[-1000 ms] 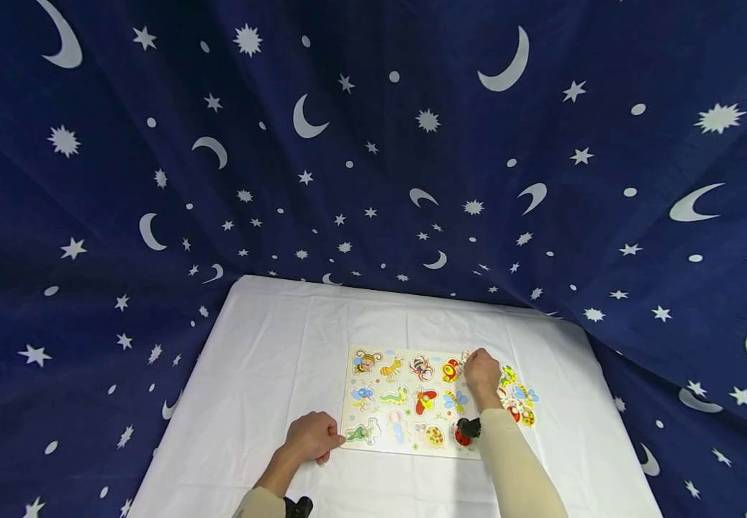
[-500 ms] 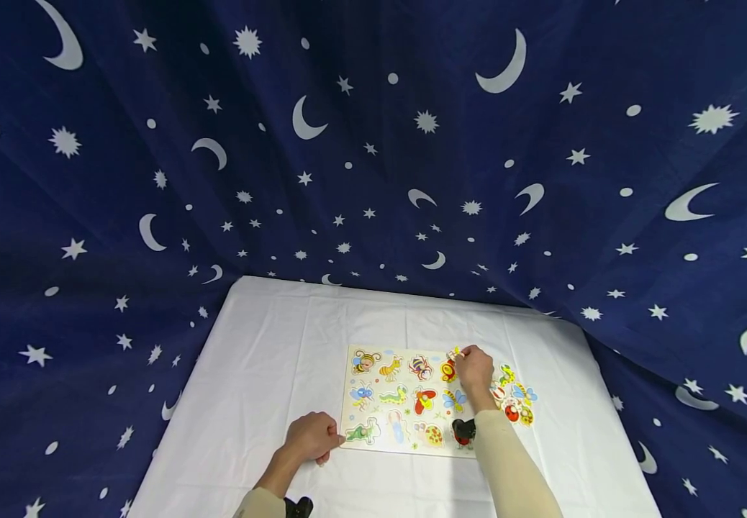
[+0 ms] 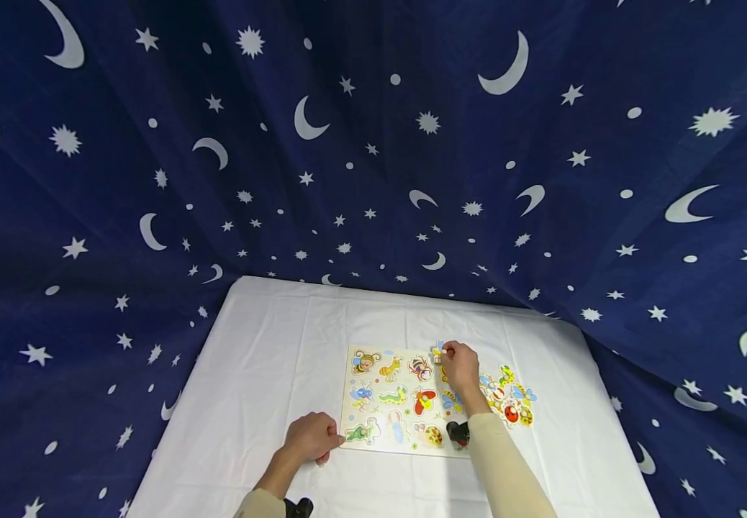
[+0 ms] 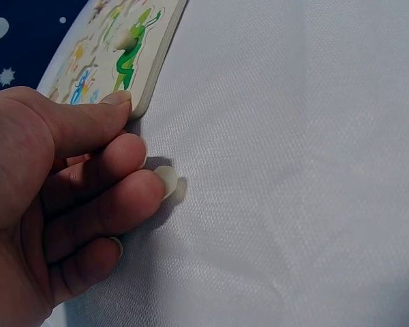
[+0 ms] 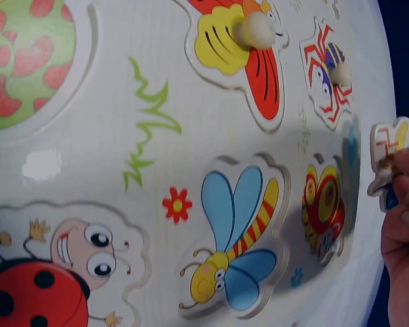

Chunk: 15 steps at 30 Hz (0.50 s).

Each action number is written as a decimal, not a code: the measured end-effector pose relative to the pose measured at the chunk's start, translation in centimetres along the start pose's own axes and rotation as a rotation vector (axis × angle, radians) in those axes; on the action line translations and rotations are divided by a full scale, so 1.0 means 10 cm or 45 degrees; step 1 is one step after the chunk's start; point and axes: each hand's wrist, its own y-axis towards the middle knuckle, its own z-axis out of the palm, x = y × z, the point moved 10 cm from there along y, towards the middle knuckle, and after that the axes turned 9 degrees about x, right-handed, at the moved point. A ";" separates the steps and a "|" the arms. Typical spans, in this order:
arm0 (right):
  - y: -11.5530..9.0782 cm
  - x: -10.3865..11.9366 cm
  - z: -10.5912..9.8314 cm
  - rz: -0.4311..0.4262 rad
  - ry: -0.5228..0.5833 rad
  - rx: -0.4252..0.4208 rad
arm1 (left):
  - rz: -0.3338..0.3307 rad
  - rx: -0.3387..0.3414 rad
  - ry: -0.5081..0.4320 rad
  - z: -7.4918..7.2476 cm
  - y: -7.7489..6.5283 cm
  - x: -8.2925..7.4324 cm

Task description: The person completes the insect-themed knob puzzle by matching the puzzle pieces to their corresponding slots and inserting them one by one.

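A light wooden insect puzzle board [image 3: 373,415] lies on the white cloth. My left hand [image 3: 311,437] pinches its near left corner with thumb on top, beside the green grasshopper piece [image 4: 129,54]; the other fingers curl underneath. My right hand [image 3: 461,368] is over the far right part of the board, pinching a small insect-shaped puzzle piece [image 5: 384,151] with yellow, blue and red-line markings. Its kind is partly covered by the fingers. Below that hand are a butterfly recess [image 5: 322,208] and a dragonfly recess [image 5: 235,238], both without knobs.
Several loose puzzle pieces [image 3: 511,413] are heaped on the cloth right of the board. Knobbed pieces sit in the board, among them a spider [image 5: 330,75] and a red-winged insect [image 5: 221,37]. A dark blue star-patterned curtain [image 3: 373,165] surrounds the table.
My right hand has moved left along the board's far edge, carrying the pinched piece, and uncovered more of the loose heap. The left hand keeps its place at the corner.
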 end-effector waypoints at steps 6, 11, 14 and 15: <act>-0.02 0.21 0.10 -0.129 0.021 0.034 | 0.001 -0.001 0.004 0.01 -0.01 0.00; -0.02 0.33 0.15 -0.184 -0.001 0.025 | 0.006 -0.009 -0.007 0.00 -0.01 -0.01; -0.04 0.39 0.19 -0.204 -0.013 0.044 | 0.003 -0.008 -0.014 0.00 0.00 0.00; -0.05 0.42 0.21 -0.214 -0.016 0.054 | 0.000 -0.007 -0.016 0.00 0.00 0.00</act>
